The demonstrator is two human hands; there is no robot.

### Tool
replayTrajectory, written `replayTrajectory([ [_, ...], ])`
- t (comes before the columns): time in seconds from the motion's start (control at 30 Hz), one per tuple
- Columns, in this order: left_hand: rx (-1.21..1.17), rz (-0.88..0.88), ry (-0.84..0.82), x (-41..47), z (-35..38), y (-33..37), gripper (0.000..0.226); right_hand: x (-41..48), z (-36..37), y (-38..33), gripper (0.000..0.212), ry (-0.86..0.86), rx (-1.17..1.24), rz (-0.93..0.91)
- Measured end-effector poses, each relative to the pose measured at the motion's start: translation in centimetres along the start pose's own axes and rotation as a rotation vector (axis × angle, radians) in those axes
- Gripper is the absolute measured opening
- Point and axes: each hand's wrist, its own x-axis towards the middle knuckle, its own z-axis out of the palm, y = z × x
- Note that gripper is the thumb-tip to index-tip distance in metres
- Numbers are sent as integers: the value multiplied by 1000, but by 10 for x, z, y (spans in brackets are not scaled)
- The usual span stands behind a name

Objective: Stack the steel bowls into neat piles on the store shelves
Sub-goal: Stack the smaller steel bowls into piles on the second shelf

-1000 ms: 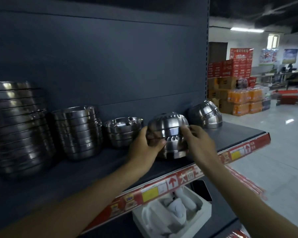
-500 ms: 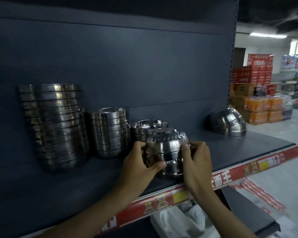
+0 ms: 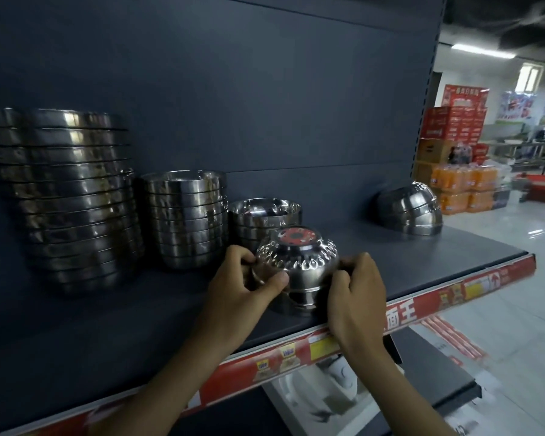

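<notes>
1. Two hands on one stack. Left hand (image 3: 249, 284) grips its left side, thumb in front, fingers curled round the back. Right hand (image 3: 356, 297) grips its right side, fingers curled at the rim.
2. Stack (image 3: 299, 269): small steel bowls, upside down. The top one has a dimpled band and a red reflection on its base. It's at the shelf (image 3: 422, 262) front edge, about mid-length. Can't tell if its bottom touches the shelf.
3. Shelf back, from left end to mid-length: tall pile (image 3: 73, 199), mid pile (image 3: 186, 218), low pile (image 3: 265, 215). All are mouth-up, each just beside the next.
4. Shelf right end: tilted pile (image 3: 412, 209), upside down and leaning, well apart from the others.
5. Shelf front lip: red strip (image 3: 453, 287) with yellow tags.
6. Under the shelf: white box (image 3: 296, 404) holding a white appliance.
</notes>
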Motion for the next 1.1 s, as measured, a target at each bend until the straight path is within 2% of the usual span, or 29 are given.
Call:
replayTrajectory([
  [0.13, -11, -80, 7, 1, -1, 1, 17, 1, -2, -3, 14, -5, 17, 30],
  [0.27, 32, -68, 18, 3, 0, 1, 9, 4, -4, -8, 18, -39, 30, 73],
  [0.5, -11, 43, 86, -3, -2, 18, 18, 2, -9, -27, 20, 34, 177, 97],
  [0.6, -81, 92, 121, -6, -12, 23, 20, -3, -9, -47, 25, 107, 233, 31],
  [0.7, -147, 156, 151, -12, -39, 30, 31, -13, -3, -72, 27, 107, 329, -72],
  [0.9, -197, 218, 166, -37, -119, 24, 48, -44, 35, -102, 50, -25, 376, -371],
  [1.0, -180, 157, 225, -49, -140, 6, 50, -56, 56, -104, 50, -157, 465, -362],
  [1.1, -205, 81, 284, -52, -151, -7, 43, -60, 64, -99, 50, -291, 480, -319],
])
